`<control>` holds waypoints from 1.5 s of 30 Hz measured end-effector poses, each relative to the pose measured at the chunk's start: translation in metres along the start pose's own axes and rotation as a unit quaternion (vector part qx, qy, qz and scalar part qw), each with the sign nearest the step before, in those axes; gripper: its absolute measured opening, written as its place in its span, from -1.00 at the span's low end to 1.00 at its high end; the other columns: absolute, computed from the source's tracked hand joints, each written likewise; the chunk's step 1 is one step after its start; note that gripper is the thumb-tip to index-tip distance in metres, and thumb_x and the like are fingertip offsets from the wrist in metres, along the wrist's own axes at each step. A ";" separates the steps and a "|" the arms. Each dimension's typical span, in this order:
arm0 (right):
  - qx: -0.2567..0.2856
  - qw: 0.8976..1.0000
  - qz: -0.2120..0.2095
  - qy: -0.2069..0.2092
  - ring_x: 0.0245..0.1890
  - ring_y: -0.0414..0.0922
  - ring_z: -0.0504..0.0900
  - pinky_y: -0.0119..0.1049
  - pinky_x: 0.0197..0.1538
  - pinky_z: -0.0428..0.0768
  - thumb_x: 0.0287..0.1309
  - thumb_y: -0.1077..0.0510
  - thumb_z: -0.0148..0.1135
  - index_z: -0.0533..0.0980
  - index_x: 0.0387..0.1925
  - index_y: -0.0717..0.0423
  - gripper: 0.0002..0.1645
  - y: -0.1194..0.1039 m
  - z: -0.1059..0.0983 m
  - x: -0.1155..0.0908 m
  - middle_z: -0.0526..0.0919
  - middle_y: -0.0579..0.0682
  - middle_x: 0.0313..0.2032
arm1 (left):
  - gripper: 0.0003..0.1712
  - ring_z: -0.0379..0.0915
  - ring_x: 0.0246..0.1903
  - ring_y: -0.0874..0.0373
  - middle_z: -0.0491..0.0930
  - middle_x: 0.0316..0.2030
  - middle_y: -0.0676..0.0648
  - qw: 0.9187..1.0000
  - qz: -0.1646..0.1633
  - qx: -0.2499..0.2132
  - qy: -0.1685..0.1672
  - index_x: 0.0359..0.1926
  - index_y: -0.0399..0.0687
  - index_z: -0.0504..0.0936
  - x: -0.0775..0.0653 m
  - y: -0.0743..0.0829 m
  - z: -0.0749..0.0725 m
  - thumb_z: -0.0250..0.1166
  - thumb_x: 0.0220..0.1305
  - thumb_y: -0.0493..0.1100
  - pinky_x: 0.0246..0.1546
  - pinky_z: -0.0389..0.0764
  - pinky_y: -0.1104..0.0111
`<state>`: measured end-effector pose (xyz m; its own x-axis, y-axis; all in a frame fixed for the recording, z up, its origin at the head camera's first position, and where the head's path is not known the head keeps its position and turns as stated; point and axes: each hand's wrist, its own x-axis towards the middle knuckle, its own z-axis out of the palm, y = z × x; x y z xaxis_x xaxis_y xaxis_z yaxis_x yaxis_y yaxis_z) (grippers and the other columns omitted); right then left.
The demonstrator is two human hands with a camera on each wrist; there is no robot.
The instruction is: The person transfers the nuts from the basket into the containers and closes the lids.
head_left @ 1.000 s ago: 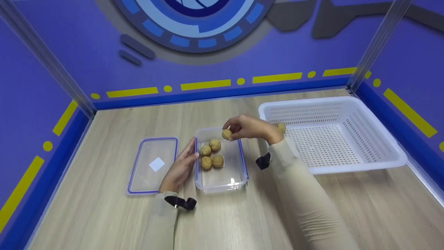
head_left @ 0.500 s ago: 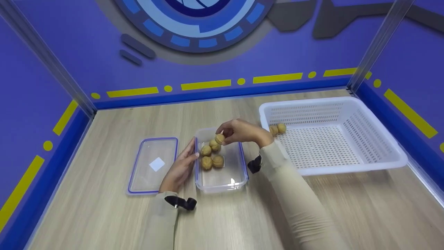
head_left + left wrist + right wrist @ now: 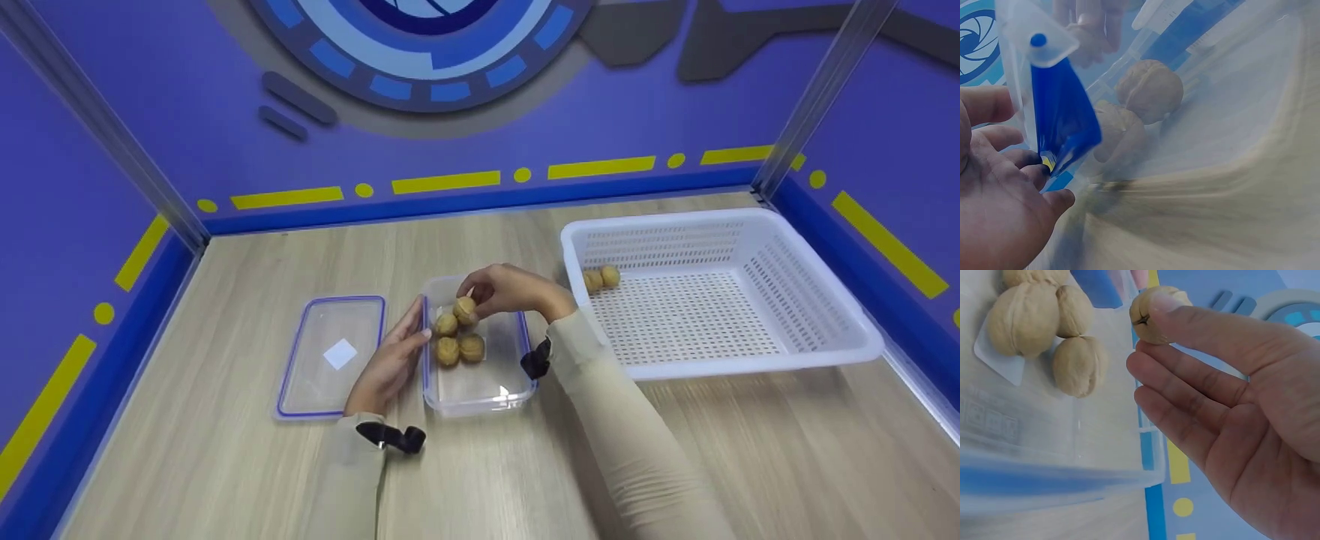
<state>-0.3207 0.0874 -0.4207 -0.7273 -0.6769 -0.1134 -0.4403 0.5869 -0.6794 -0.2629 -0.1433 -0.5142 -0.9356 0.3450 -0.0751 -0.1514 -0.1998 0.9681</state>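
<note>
A clear plastic food container (image 3: 480,406) with blue edging stands without its lid on the table. Several walnuts (image 3: 447,351) lie inside, toward its left wall. Above them my right hand (image 3: 506,289) pinches one more walnut (image 3: 1148,315) between thumb and fingers. In the head view that walnut covers the one behind it. My left hand (image 3: 390,365) rests against the container's left side, fingers extended along the wall and thumb at the rim. Seen from the left wrist, its fingertips touch near a blue locking flap (image 3: 1064,115).
To the left of the container lies its clear, blue-edged lid (image 3: 315,375) with a white square on it. On the right stands a white perforated basket (image 3: 694,367), two walnuts (image 3: 610,276) visible in its left corner. Printed panels (image 3: 450,150) border the table.
My right hand has moved left and lower over the container with the pinched walnut. Walnuts in the basket, earlier partly behind the right wrist, now show. The left hand stays put.
</note>
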 end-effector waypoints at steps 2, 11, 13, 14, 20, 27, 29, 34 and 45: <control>0.000 1.000 0.007 -0.001 -0.17 -0.07 0.69 -0.30 -0.10 0.64 0.04 0.26 0.38 0.58 0.01 0.16 -0.57 0.000 0.002 0.001 0.73 0.11 -0.18 | -0.17 -0.57 0.51 0.06 -0.38 0.53 -0.07 1.000 0.002 0.003 -0.003 0.52 -0.06 -0.18 0.000 0.000 0.000 0.02 0.36 -0.31 0.51 -0.42 0.20; -0.003 0.999 0.041 -0.010 -0.18 -0.09 0.65 -0.35 -0.14 0.63 0.03 0.32 0.36 0.59 0.00 0.13 -0.57 0.001 0.015 0.008 0.71 0.10 -0.16 | -0.17 -0.56 0.51 0.04 -0.39 0.53 -0.08 1.000 0.004 0.005 -0.007 0.52 -0.07 -0.20 0.000 0.000 0.000 0.01 0.37 -0.32 0.51 -0.40 0.19; -0.009 0.999 0.042 -0.011 -0.19 -0.09 0.65 -0.32 -0.12 0.64 0.02 0.34 0.35 0.59 0.00 0.13 -0.57 0.000 0.018 0.009 0.71 0.09 -0.16 | -0.17 -0.56 0.51 0.05 -0.39 0.53 -0.08 1.000 0.003 0.004 -0.006 0.52 -0.07 -0.20 0.000 0.000 0.000 0.00 0.37 -0.32 0.51 -0.40 0.20; -0.011 0.999 0.043 -0.012 -0.19 -0.09 0.65 -0.31 -0.11 0.65 0.02 0.35 0.35 0.59 -0.01 0.12 -0.57 0.000 0.019 0.009 0.71 0.09 -0.15 | -0.18 -0.56 0.51 0.06 -0.39 0.53 -0.07 1.000 0.000 0.002 -0.003 0.52 -0.06 -0.20 0.000 0.000 0.001 0.00 0.37 -0.32 0.51 -0.39 0.21; -0.028 0.998 0.049 -0.020 -0.16 -0.08 0.65 -0.24 -0.03 0.66 0.02 0.38 0.33 0.61 -0.02 0.09 -0.57 -0.002 0.024 0.012 0.71 0.07 -0.12 | -0.18 -0.55 0.51 0.07 -0.38 0.53 -0.05 1.000 -0.005 0.000 0.002 0.52 -0.04 -0.18 0.000 0.000 0.001 -0.01 0.37 -0.34 0.51 -0.38 0.22; -0.047 0.997 0.052 -0.026 -0.16 -0.07 0.65 -0.24 -0.03 0.66 0.01 0.37 0.31 0.62 -0.01 0.08 -0.56 0.001 0.025 0.013 0.71 0.10 -0.10 | -0.18 -0.54 0.51 0.09 -0.37 0.53 -0.05 1.000 0.002 -0.003 0.001 0.52 -0.05 -0.18 0.000 0.001 0.002 0.00 0.37 -0.33 0.51 -0.39 0.24; -0.048 0.997 0.056 -0.026 -0.18 -0.08 0.65 -0.25 -0.04 0.66 0.01 0.36 0.30 0.62 0.00 0.07 -0.56 0.002 0.026 0.014 0.71 0.10 -0.09 | -0.17 -0.54 0.51 0.09 -0.37 0.53 -0.04 1.000 0.002 -0.005 0.002 0.52 -0.05 -0.18 0.000 0.001 0.001 0.01 0.36 -0.33 0.51 -0.38 0.24; -0.046 0.997 0.052 -0.024 -0.17 -0.08 0.64 -0.27 -0.07 0.66 0.01 0.37 0.29 0.62 0.01 0.08 -0.54 0.003 0.027 0.014 0.70 0.10 -0.08 | -0.17 -0.58 0.51 0.06 -0.39 0.53 -0.07 1.000 0.005 -0.002 -0.004 0.52 -0.07 -0.19 -0.001 0.000 0.000 0.01 0.36 -0.33 0.51 -0.41 0.21; -0.048 0.996 0.072 -0.027 -0.08 -0.04 0.66 -0.21 0.00 0.66 0.05 0.33 0.30 0.62 0.03 0.05 -0.55 0.003 0.028 0.014 0.70 0.08 -0.04 | -0.18 -0.58 0.51 0.04 -0.39 0.53 -0.07 1.000 0.002 0.007 0.001 0.52 -0.06 -0.18 -0.001 0.001 0.000 0.01 0.37 -0.32 0.51 -0.42 0.19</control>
<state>-0.3171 0.0674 -0.4443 -0.7585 -0.6037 -0.2454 -0.3837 0.7181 -0.5806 -0.2625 -0.1439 -0.5137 -0.9367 0.3429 -0.0712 -0.1426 -0.1877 0.9718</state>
